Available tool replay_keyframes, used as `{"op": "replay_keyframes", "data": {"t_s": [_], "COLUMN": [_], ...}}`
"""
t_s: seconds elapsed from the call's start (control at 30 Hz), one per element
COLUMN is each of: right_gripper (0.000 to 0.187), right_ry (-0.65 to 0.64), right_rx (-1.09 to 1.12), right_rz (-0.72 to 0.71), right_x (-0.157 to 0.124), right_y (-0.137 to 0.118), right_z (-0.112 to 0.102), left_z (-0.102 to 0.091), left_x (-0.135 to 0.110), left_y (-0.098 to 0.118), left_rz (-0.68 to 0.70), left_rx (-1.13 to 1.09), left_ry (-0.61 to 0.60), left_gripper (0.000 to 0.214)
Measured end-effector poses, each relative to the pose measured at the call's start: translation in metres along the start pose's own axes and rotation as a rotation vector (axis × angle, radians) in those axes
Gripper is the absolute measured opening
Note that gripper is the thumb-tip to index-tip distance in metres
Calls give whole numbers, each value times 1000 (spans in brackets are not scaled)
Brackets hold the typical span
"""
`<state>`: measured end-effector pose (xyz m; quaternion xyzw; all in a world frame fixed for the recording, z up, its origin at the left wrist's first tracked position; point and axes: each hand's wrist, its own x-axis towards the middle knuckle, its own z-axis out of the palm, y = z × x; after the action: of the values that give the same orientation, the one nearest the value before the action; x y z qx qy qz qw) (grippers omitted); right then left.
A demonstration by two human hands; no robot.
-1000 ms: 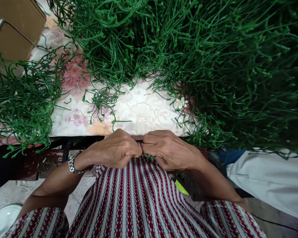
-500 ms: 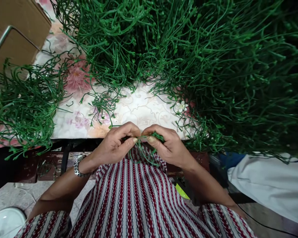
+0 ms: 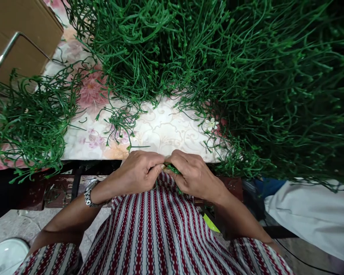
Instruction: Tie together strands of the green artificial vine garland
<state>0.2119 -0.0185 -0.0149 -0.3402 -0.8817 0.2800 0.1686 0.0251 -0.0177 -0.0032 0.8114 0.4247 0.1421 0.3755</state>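
My left hand, with a metal watch at its wrist, is closed with thumb and forefinger pinched on a green plastic stem. Against it, my right hand is closed around the same green plastic stems, whose tips show between the fingers. Both hands meet just off the table's near edge, above my striped garment. Most of the held piece is hidden by the fingers. A small bunch of green stems lies on the flowered tablecloth beyond my left hand.
A large heap of green stems covers the table's back and right. A smaller pile lies at left, by a cardboard box and a bent metal rod. Pale fabric hangs at lower right.
Both hands have turned more palm-down and drawn closer together, slightly lower. Stem ends that hung below the fingers are now mostly hidden.
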Motion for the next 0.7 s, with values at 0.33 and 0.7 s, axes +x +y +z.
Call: {"op": "replay_keyframes", "data": {"t_s": [0.33,0.7], "right_gripper": [9,15], "right_ry": [-183,240], "right_rx": [227,710], "right_rz": [-210,337], "right_x": [2,1], "right_y": [9,0], "right_z": [-13,18], "left_z": [-10,12], "left_x": [1,9], "left_y": [-7,-7], "left_rz": [292,183], "left_rx": [-62,-135], "left_ry": [-144,310], "left_gripper": [25,10]}}
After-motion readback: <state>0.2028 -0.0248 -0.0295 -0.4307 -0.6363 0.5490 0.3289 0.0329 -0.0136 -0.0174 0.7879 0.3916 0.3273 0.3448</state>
